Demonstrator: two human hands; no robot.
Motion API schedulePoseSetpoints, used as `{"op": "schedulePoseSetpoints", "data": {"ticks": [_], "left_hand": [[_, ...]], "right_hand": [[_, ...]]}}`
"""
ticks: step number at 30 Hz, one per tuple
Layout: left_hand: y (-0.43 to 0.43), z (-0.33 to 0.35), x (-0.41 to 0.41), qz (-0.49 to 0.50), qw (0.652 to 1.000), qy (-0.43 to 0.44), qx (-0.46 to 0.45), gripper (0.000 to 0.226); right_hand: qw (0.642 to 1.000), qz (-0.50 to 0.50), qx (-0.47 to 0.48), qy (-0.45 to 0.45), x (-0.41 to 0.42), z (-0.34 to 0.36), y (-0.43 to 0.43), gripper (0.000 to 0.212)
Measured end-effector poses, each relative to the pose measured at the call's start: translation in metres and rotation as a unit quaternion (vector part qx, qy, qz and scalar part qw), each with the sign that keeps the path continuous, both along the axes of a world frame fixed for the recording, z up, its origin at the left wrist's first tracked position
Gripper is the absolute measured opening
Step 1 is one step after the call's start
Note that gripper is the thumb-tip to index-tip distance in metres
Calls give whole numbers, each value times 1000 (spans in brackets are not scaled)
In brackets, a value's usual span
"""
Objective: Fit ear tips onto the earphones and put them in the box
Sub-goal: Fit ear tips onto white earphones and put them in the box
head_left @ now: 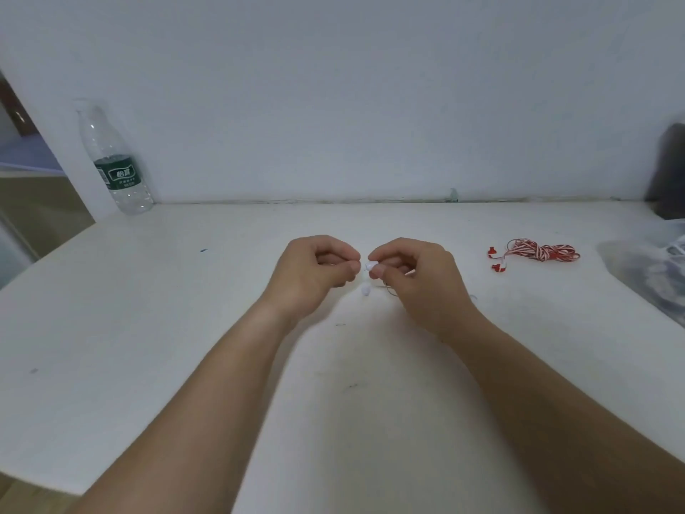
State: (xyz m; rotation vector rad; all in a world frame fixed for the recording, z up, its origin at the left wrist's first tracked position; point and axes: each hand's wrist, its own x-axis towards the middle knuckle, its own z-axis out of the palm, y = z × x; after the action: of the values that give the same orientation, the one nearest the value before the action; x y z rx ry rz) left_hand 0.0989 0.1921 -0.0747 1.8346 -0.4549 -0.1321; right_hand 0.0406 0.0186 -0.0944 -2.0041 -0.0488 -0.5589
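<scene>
Both hands hover close together over the middle of the white table (185, 328). My right hand (411, 276) pinches a small white earbud (370, 267) between thumb and forefinger, its thin cord trailing under the palm. My left hand (315, 270) has its fingers curled with thumb and forefinger pressed together just left of the earbud; what it holds is hidden. A second white earbud or ear tip (365, 290) hangs or lies just below the two hands. A red-and-white striped pair of earphones (537, 252) lies coiled on the table at the right.
A clear plastic water bottle (118, 165) with a green label stands at the back left against the wall. A dark object (671, 172) stands at the far right edge, with a blurred plastic bag (652, 276) of items in front of it.
</scene>
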Motion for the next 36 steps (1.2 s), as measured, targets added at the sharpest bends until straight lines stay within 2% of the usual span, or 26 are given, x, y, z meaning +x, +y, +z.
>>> {"op": "schedulePoseSetpoints", "data": {"ticks": [2,5,9,19,36], "left_hand": [[-7,-4,-2,9,994,70,-78,11],[-9,-2,-2,-7,965,177,-195,14],[-6,2,0,-17,933,242,-266,18],[-8,2,-4,-21,935,244,-255,16],[-7,2,-5,-39,950,227,-213,16]], "right_hand": [[1000,5,23,-10,1,0,-2,18],[998,11,59,-13,2,-1,-5,14],[997,18,79,-13,2,0,-5,11],[995,48,90,-17,0,1,-4,11],[996,31,79,-8,-1,0,-3,11]]}}
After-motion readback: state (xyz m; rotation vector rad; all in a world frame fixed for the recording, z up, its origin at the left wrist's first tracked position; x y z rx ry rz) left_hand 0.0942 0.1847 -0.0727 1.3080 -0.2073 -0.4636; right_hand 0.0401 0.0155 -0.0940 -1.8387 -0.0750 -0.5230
